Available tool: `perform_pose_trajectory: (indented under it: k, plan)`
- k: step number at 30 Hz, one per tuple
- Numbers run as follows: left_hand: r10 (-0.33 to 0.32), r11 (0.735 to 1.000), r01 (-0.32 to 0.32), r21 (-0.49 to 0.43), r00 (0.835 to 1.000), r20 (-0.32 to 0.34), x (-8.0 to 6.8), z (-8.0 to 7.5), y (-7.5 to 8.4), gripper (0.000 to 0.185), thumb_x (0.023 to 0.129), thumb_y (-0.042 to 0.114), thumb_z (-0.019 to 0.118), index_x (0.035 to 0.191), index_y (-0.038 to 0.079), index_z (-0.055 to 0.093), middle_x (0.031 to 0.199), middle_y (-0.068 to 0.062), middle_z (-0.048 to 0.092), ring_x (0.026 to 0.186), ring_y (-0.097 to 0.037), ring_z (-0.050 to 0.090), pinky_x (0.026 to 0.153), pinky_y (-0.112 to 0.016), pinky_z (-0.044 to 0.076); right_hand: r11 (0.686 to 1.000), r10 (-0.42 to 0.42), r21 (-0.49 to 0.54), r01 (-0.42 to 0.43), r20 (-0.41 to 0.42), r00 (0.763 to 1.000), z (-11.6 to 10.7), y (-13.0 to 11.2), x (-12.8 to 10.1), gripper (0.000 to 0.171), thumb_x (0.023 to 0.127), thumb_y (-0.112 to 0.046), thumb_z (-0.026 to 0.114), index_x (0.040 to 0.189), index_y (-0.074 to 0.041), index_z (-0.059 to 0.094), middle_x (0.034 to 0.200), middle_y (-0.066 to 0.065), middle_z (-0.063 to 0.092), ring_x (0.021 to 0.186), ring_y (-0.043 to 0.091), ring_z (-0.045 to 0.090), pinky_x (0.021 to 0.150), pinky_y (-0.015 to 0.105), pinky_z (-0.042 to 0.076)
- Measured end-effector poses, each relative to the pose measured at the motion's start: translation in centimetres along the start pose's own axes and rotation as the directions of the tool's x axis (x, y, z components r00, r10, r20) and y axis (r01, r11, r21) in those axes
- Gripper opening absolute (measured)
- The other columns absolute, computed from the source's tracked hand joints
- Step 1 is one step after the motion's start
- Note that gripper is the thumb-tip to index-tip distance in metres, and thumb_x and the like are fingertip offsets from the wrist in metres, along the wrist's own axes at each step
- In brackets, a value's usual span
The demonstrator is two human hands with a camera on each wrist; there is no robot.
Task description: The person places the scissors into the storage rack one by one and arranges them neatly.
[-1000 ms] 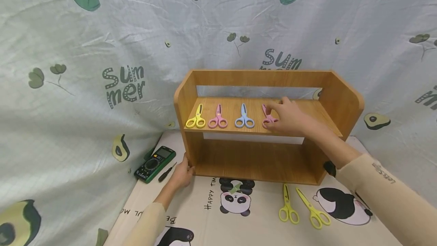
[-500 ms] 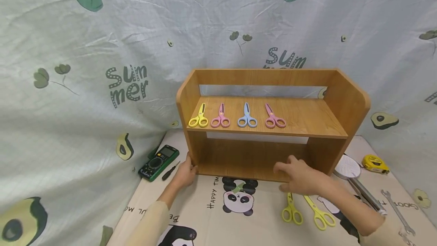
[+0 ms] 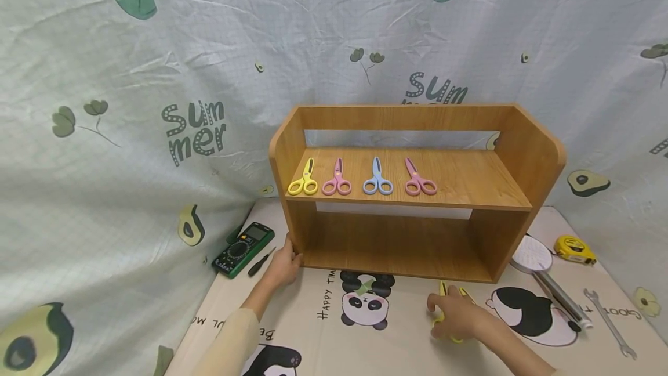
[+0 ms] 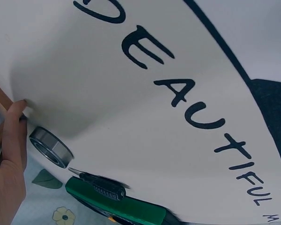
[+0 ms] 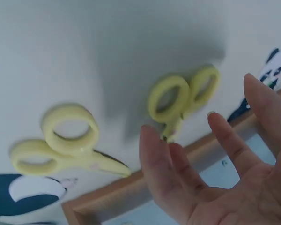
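My left hand (image 3: 282, 264) grips the lower left side of the two-tier wooden shelf (image 3: 402, 205), thumb at its front edge and fingers along the outer side. In front of the shelf, my right hand (image 3: 458, 313) is low over a pair of yellow scissors (image 5: 171, 98), its fingers spread around the blades in the right wrist view. Another pair of yellow scissors (image 5: 70, 140) lies beside it, mostly covered by the hand in the head view. On the upper tier lie yellow scissors (image 3: 304, 179), pink scissors (image 3: 337, 179), blue scissors (image 3: 377, 177) and a second pink pair (image 3: 417, 179).
To the left lie a green multimeter (image 3: 243, 249), a screwdriver (image 3: 259, 264) and a metal ring like a bearing (image 4: 51, 146). On the right are a round-headed tool with a metal handle (image 3: 531, 255), a yellow tape measure (image 3: 574, 249) and a wrench (image 3: 609, 322).
My right hand has left the second pink scissors on the upper tier and come down to the yellow scissors on the table. My left hand has stayed at the shelf's side.
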State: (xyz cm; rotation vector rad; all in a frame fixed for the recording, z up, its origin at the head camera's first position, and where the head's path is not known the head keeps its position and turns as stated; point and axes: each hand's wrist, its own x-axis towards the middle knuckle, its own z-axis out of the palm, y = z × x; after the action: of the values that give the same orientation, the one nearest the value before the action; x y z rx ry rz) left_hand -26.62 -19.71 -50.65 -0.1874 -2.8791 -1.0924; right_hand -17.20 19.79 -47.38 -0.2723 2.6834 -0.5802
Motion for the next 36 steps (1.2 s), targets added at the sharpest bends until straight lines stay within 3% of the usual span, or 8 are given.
perform_pose_trajectory:
  k: [5, 13, 17, 25, 36]
  plan:
    - [0.001, 1.0, -0.001, 0.002, 1.0, -0.004, -0.1, 0.0, 0.1, 0.055, 0.102, 0.0, 0.053, 0.15, -0.007, 0.027, 0.137, -0.04, 0.058, 0.127, -0.05, 0.062, 0.1, -0.055, 0.055, 0.999, 0.032, -0.003, -0.032, 0.007, 0.999, 1.3, 0.9, 0.6, 0.032, 0.076, -0.018, 0.087, 0.098, -0.018, 0.063, 0.105, 0.019, 0.05, 0.091, 0.039, 0.05, 0.076, 0.055, 0.047]
    - [0.003, 1.0, -0.003, 0.001, 1.0, -0.01, -0.2, 0.0, 0.1, 0.054, 0.102, 0.0, 0.054, 0.149, -0.006, 0.029, 0.135, -0.04, 0.06, 0.123, -0.048, 0.064, 0.096, -0.055, 0.056, 1.0, -0.01, -0.028, 0.009, -0.046, 0.999, 2.6, 1.6, 1.4, 0.034, 0.075, -0.011, 0.087, 0.09, -0.016, 0.058, 0.096, 0.013, 0.047, 0.085, 0.029, 0.048, 0.069, 0.042, 0.042]
    - [-0.001, 1.0, 0.001, 0.0, 1.0, -0.005, -0.1, 0.0, -0.1, 0.054, 0.102, 0.001, 0.053, 0.15, -0.005, 0.028, 0.136, -0.04, 0.059, 0.122, -0.047, 0.065, 0.093, -0.053, 0.057, 0.999, -0.007, -0.042, 0.004, -0.063, 0.998, 2.7, 1.2, 1.6, 0.035, 0.072, -0.008, 0.087, 0.085, -0.016, 0.055, 0.096, 0.013, 0.046, 0.081, 0.026, 0.049, 0.066, 0.038, 0.039]
    - [-0.003, 1.0, 0.003, -0.009, 1.0, 0.001, 0.3, 0.1, -0.2, 0.058, 0.103, 0.001, 0.053, 0.153, -0.006, 0.025, 0.141, -0.04, 0.055, 0.13, -0.05, 0.059, 0.104, -0.057, 0.053, 0.999, 0.015, -0.042, -0.018, -0.068, 0.998, 2.5, 1.1, 1.6, 0.034, 0.072, -0.009, 0.088, 0.085, -0.017, 0.058, 0.096, 0.013, 0.048, 0.081, 0.027, 0.049, 0.067, 0.039, 0.04]
    - [-0.013, 1.0, 0.013, -0.012, 1.0, 0.01, 0.3, 0.2, -0.3, 0.054, 0.103, 0.001, 0.052, 0.151, -0.003, 0.027, 0.142, -0.039, 0.055, 0.128, -0.049, 0.061, 0.097, -0.054, 0.057, 1.0, 0.016, -0.023, -0.018, -0.065, 0.998, 2.0, 0.9, 1.5, 0.033, 0.069, -0.012, 0.09, 0.084, -0.017, 0.061, 0.095, 0.011, 0.051, 0.086, 0.024, 0.048, 0.07, 0.038, 0.043]
